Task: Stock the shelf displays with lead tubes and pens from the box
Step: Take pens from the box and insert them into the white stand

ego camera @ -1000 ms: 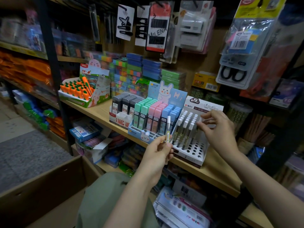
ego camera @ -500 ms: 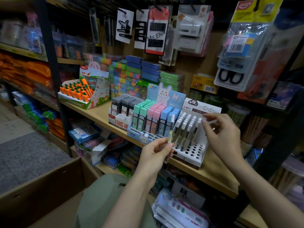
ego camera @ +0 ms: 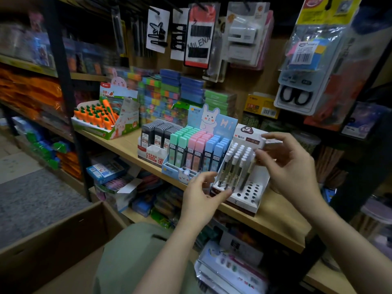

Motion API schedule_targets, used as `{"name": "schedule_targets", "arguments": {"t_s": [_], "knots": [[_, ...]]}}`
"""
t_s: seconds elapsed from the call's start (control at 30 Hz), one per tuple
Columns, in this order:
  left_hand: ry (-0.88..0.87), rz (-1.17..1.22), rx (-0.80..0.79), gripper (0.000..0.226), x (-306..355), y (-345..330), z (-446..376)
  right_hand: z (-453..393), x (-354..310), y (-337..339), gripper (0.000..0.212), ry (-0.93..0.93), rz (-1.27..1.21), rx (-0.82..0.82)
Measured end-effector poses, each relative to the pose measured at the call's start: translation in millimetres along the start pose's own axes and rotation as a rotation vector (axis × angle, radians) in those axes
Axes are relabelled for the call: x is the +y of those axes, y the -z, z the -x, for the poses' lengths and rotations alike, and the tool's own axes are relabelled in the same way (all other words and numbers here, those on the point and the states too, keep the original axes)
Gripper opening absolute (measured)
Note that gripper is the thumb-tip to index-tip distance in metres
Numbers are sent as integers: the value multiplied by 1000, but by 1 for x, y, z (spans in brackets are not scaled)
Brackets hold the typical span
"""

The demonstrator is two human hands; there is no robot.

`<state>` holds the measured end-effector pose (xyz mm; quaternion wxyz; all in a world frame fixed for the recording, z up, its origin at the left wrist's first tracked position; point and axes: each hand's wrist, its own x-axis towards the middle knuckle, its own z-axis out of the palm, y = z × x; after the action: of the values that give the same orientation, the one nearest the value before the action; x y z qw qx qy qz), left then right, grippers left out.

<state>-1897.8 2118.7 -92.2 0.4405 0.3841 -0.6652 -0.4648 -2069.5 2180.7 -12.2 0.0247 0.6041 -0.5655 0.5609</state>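
Note:
A white pen display [ego camera: 252, 193] with rows of holes stands on the wooden shelf [ego camera: 275, 219]; several white-capped pens [ego camera: 234, 166] stand in its back and left holes. My left hand [ego camera: 201, 198] is at the display's front left corner, thumb and fingers spread beside the foot of the front pens, and I see nothing in it. My right hand [ego camera: 288, 166] hovers over the pens' caps with fingers loosely bent and nothing in them. Left of the display stand pastel lead tubes [ego camera: 195, 148] in a rabbit tray and black lead tubes [ego camera: 158, 133].
An open cardboard box [ego camera: 53, 236] sits on the floor at lower left. A carrot-pen display [ego camera: 99, 115] stands further left on the shelf. Packaged goods hang above, scissors [ego camera: 297, 96] among them. Lower shelves hold more stock.
The pen my left hand held upright a second ago is no longer in it. That hand has moved right to the display's front, and its fingers have spread. My right hand stayed above the pens.

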Motion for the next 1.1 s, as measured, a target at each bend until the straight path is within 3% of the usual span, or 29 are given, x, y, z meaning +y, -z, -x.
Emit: {"name": "schedule_targets", "arguments": {"t_s": [0.13, 0.57, 1.1], "knots": [[-20, -241, 51, 62, -6, -9, -8, 0, 15, 5, 30, 8, 154, 40], [-27, -391, 107, 74, -15, -30, -24, 8, 37, -13, 26, 58, 150, 53], [-42, -402, 128, 72, -15, -34, -26, 14, 42, -26, 29, -15, 316, 0]]}}
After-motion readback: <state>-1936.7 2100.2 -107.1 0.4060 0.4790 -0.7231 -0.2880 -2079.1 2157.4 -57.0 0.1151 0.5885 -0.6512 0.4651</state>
